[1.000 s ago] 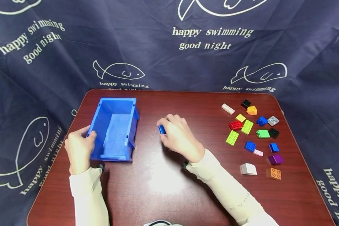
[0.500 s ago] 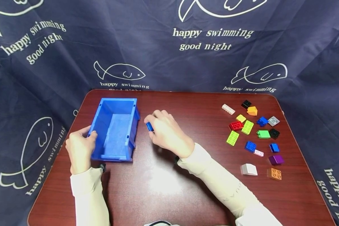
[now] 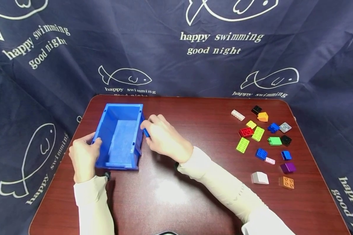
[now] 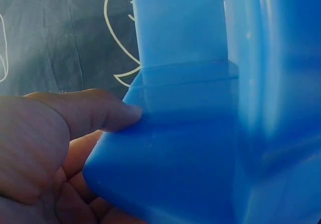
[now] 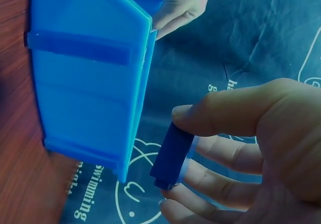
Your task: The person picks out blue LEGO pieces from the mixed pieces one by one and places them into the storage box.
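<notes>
On the left of the table stands a blue plastic bin (image 3: 136, 145), its inside bare in the head view. My left hand (image 3: 84, 156) grips its left wall, the thumb over the rim and the fingers outside, as the left wrist view shows up close on the bin wall (image 4: 165, 148). My right hand (image 3: 167, 138) pinches a dark blue toy building brick (image 5: 173, 153) between thumb and fingers. In the head view this brick (image 3: 146, 132) is right beside the bin's right wall, while the right wrist view shows a gap between them.
Loose building bricks lie scattered on the right side of the table (image 3: 206, 120), among them a red brick (image 3: 246, 132), a white sloped brick (image 3: 260, 178), an orange brick (image 3: 287, 182) and a purple brick (image 3: 288, 167). A dark printed cloth (image 3: 176, 71) hangs behind the table.
My right hand has moved left across the table with the blue brick, from mid-table to beside the bin. The left hand keeps its grip, and the bin stays in place.
</notes>
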Action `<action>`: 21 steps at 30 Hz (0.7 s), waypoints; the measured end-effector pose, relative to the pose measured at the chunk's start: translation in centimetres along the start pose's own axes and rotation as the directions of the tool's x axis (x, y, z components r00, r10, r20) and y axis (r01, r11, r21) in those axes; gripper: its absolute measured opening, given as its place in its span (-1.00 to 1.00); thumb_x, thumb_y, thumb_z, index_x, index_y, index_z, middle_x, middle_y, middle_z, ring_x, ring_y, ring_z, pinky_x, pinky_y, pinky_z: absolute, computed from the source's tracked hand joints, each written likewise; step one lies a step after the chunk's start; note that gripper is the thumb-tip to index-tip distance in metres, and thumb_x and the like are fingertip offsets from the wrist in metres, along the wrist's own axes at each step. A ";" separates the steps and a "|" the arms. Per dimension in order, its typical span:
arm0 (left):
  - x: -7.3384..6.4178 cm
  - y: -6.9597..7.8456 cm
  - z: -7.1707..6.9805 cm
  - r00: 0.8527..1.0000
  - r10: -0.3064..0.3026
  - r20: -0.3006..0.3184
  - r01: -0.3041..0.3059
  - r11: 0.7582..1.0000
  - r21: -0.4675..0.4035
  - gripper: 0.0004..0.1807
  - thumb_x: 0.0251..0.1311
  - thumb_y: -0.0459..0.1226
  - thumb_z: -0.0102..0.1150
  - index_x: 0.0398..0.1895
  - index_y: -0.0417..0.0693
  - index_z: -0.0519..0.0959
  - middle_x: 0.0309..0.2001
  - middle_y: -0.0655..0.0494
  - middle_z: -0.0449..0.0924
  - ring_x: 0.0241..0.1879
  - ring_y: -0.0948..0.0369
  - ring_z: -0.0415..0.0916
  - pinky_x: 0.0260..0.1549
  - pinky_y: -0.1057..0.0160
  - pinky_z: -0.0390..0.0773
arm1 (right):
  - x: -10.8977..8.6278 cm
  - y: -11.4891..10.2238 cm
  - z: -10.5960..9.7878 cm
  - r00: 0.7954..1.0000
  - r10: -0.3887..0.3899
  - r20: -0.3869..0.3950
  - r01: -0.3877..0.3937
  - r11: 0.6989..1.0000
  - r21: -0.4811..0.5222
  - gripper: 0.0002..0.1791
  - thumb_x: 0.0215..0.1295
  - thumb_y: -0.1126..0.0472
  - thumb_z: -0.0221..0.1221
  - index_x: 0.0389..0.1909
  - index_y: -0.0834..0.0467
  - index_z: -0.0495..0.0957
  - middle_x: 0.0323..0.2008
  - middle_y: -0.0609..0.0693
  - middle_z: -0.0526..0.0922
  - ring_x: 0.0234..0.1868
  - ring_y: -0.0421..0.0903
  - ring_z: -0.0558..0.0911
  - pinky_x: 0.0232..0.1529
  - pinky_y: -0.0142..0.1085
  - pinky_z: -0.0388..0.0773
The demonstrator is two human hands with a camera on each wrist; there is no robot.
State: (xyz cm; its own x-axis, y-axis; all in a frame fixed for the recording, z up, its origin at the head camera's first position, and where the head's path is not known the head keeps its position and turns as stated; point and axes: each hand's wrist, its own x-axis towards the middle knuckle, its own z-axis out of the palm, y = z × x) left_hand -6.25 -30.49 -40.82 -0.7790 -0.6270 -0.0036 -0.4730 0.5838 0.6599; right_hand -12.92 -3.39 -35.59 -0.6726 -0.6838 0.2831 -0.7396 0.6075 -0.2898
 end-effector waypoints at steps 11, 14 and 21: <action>-0.2 -0.1 0.1 1.000 -0.006 0.000 0.006 1.000 0.000 -0.53 0.31 -0.10 0.12 0.27 0.03 0.57 0.09 -0.22 0.63 0.08 -0.27 0.55 0.09 -0.30 0.43 | 1.3 -0.8 0.7 0.999 -0.014 0.036 0.014 1.000 -0.012 -0.63 0.15 0.22 0.35 0.02 0.07 0.63 -0.13 0.01 0.54 -0.08 -0.02 0.44 -0.12 -0.33 0.51; -0.2 0.0 0.1 1.000 -0.004 0.003 0.004 1.000 0.002 -0.52 0.31 -0.09 0.12 0.27 0.03 0.56 0.10 -0.22 0.62 0.08 -0.27 0.55 0.09 -0.30 0.43 | 1.6 -0.9 1.0 0.999 -0.005 0.049 0.006 1.000 -0.020 -0.63 0.16 0.21 0.35 0.02 0.06 0.63 -0.13 0.00 0.52 -0.09 -0.03 0.42 -0.17 -0.35 0.51; -0.1 0.0 0.1 1.000 0.003 -0.006 -0.003 1.000 -0.001 -0.52 0.31 -0.09 0.13 0.27 0.04 0.57 0.10 -0.21 0.62 0.08 -0.26 0.56 0.09 -0.29 0.44 | 2.4 -1.3 1.8 0.998 -0.037 0.056 0.040 0.998 -0.040 -0.67 0.16 0.21 0.33 -0.01 0.08 0.64 -0.18 -0.02 0.50 -0.16 -0.02 0.40 -0.20 -0.34 0.46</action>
State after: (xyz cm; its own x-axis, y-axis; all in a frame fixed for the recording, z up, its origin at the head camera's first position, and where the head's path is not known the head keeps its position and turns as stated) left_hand -6.18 -30.36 -40.95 -0.7776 -0.6287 0.0028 -0.4704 0.5847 0.6609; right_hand -13.53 -6.50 -36.14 -0.6420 -0.7274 0.2423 -0.7661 0.5955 -0.2419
